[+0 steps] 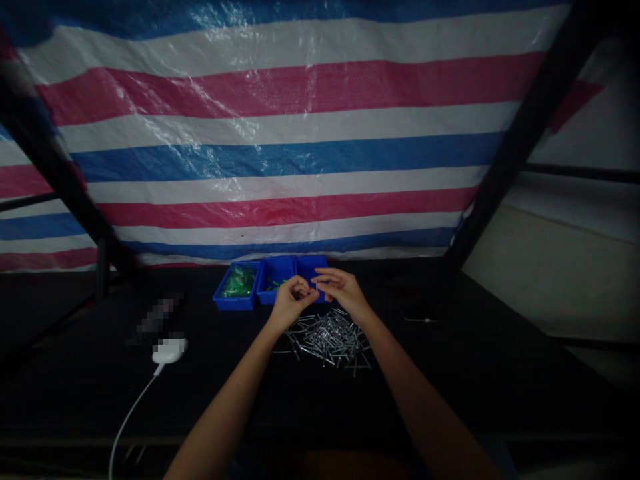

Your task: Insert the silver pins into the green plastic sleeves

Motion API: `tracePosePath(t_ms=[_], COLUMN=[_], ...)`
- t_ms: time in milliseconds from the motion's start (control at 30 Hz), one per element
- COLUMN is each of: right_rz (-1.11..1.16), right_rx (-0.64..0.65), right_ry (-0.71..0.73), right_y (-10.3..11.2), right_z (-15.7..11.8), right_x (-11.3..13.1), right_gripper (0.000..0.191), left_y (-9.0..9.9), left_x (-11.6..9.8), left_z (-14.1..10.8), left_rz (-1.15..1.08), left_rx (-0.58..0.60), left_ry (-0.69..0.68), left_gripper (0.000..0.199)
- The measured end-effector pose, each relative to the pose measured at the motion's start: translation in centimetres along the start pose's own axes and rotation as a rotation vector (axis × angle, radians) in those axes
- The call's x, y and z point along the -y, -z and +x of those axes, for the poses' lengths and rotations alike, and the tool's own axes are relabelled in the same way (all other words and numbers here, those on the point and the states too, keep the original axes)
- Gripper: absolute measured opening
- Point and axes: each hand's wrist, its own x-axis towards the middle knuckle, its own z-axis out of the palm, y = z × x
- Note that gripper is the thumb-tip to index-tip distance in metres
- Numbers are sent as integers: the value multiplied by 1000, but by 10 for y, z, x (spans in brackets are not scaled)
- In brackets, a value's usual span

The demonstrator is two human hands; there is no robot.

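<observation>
My left hand [291,301] is closed, thumb reaching toward the fingers of my right hand. Whatever its curled fingers hold is too small to make out. Between the thumb and fingertips of my right hand [345,291] is a short, thin, pale piece, apparently a metal screw [317,286]. Both hands meet just above a loose pile of long, thin silvery screws [330,338] on the black table. Directly behind the hands stand a middle blue bin [268,295] with some green pieces and a right blue bin [311,263], partly hidden by my right hand.
A left blue bin [233,304] holds a clear bag of green pieces [239,281]. Farther left lie a white rounded device [170,349] with a cable and a blurred dark object [159,315]. A dark flat object [418,311] lies right. Striped sheeting [280,160] hangs behind the black table [425,380].
</observation>
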Motion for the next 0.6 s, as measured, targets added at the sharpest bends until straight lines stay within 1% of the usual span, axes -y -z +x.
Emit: tracePosePath(t_ms=[67,133,367,467,533,600], right_rz=[0,-2,-12,-21,-34,-48], right_rx=[10,19,17,11,8,4], right_ry=[-1,-12,-44,-33,-26,-16], right_y=[1,1,0,-1,-1,-1], right_z=[0,0,-1,-1,-1,-1], right_x=[-2,-3,-4,-3,-2,-1], right_gripper=[44,44,38,34,31,29], left_y=[0,-1,2,-1,-3,2], left_x=[1,1,6,7,1,-12], left_z=[0,-1,-1,-2,-5,-11], left_rz=[15,34,87,134,211,330], left_rx=[3,5,1,-2,-9,-33], left_ry=[-11,-25,-35,-59,-82,-112], left_gripper=[30,30,28,25,22,20])
